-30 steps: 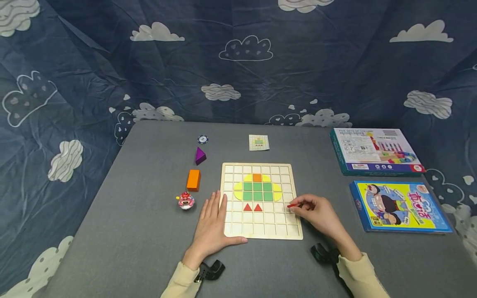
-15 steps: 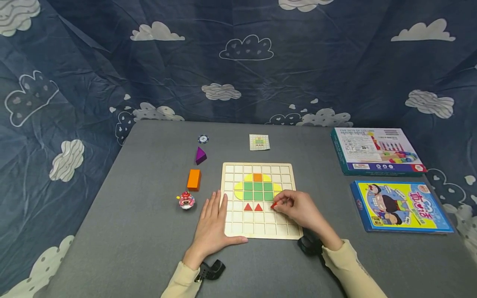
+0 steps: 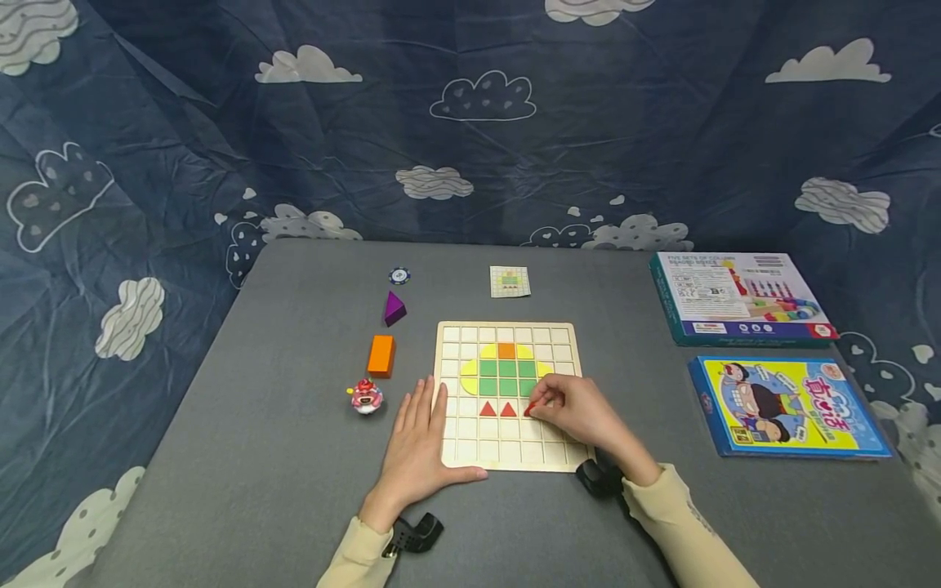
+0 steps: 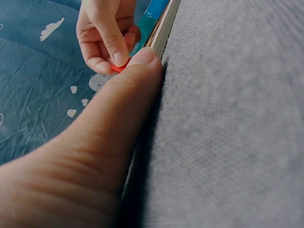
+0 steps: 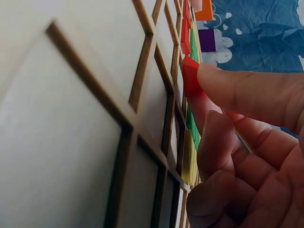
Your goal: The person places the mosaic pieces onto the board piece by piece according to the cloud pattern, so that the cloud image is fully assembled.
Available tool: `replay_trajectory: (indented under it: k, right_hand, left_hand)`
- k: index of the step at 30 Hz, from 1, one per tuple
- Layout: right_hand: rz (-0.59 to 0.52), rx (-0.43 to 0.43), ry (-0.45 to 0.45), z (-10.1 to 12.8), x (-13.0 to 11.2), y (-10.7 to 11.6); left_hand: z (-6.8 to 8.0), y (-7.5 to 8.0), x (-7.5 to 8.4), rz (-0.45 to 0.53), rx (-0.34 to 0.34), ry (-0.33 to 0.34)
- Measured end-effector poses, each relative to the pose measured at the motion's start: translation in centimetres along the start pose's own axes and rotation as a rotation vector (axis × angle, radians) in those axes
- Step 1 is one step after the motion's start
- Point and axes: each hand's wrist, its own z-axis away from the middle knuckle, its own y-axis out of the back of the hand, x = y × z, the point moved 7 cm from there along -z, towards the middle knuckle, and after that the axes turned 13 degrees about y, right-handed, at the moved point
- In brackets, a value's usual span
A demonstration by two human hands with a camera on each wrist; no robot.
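Note:
My right hand [image 3: 577, 408] pinches a small red triangle tile [image 5: 191, 77] between thumb and fingers. It holds the tile at the wooden grid board [image 3: 515, 453], at the square just right of two red triangles [image 3: 508, 410]. Above that row, green square tiles [image 3: 507, 387], yellow curved tiles [image 3: 469, 377] and one orange square tile [image 3: 506, 351] fill the board's middle squares. My left hand [image 3: 415, 449] lies with straight fingers along the board's left edge, its thumb stretched along the front edge. In the left wrist view, the left thumb [image 4: 142, 59] overlaps part of the red tile.
Left of the board stand a small toy figure [image 3: 365, 397], an orange block [image 3: 381, 356], a purple prism [image 3: 394, 309] and a poker chip [image 3: 399, 276]. A pattern card [image 3: 510, 282] lies behind the board. Two flat boxes [image 3: 790, 408] sit at the right.
My right hand has moved left over the board with the red triangle tile, from the right edge to beside the two red triangles. The left hand stays in place.

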Motion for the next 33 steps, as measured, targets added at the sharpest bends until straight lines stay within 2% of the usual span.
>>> replay_trajectory:
  k: [13,33]
  right_hand:
    - [0.008,-0.016,-0.032,-0.11,0.28,-0.54]
    - [0.078,0.023,-0.084,-0.29,0.42,-0.28]
  left_hand:
    - [0.08,-0.04,-0.16,-0.002,0.001,0.005]
    - [-0.03,-0.05,-0.06,0.007,-0.001,0.002]
